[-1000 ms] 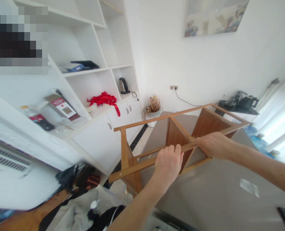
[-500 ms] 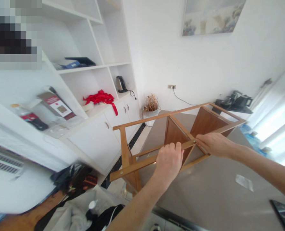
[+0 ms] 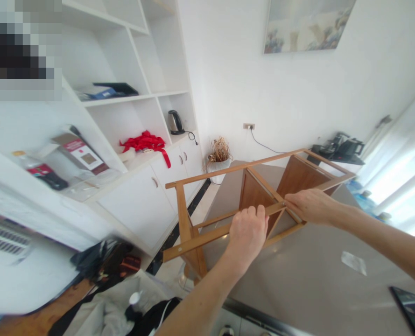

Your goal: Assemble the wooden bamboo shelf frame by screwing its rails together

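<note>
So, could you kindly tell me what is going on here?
A person has both hands at a wooden frame on the grey table. The left hand grips its near rail. The right hand has its fingers bunched by the middle divider; whether they pinch something small is unclear. The frame's left end reaches past the table edge.

Showing honey-brown on the wooden frame (image 3: pixel 263 183), deepening to reddish-brown on its panels (image 3: pixel 300 175), and spreading plain grey across the worktop (image 3: pixel 298 275). Running white over the shelving (image 3: pixel 126 200), breaking into bright red at the fabric (image 3: pixel 146 141), silver and black at the kettle (image 3: pixel 174 122). Carrying muted beige and blue-grey blotches on the wall picture (image 3: pixel 308 28).
</note>
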`<state>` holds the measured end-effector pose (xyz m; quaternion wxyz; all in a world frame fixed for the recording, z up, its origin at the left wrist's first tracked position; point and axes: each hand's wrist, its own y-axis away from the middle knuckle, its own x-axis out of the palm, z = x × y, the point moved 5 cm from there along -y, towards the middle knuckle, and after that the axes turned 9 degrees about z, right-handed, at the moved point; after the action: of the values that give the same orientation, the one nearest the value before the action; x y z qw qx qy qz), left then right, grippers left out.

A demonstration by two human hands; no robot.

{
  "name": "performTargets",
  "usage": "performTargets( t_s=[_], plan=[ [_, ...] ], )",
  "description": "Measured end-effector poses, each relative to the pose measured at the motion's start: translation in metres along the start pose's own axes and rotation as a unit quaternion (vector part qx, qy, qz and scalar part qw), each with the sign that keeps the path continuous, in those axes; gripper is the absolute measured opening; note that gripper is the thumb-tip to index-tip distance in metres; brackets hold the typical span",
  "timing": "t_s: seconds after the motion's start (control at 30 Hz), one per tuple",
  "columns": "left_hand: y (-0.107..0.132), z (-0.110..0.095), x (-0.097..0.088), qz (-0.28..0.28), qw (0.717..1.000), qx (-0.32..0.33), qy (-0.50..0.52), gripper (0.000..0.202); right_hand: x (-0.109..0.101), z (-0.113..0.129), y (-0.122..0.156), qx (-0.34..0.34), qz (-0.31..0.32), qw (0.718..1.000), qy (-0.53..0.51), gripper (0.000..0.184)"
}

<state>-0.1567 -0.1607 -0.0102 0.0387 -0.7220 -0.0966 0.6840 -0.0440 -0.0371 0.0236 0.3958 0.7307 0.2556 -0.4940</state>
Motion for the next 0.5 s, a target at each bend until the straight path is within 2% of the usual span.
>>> performTargets(
  t_s=[0.3, 0.5],
  plan=[
    [-0.0006, 0.0007, 0.0006, -0.002, 1.000, 0.004, 0.005, 0.025, -0.0054, -0.0013, -0.0062, 0.069, 0.018, 0.997, -0.003, 0.041],
    [-0.0005, 0.0001, 0.0010, -0.005, 1.000, 0.001, 0.006, 0.026, -0.0072, 0.0006, -0.0068, 0.088, 0.020, 0.995, -0.044, 0.041]
  ],
)
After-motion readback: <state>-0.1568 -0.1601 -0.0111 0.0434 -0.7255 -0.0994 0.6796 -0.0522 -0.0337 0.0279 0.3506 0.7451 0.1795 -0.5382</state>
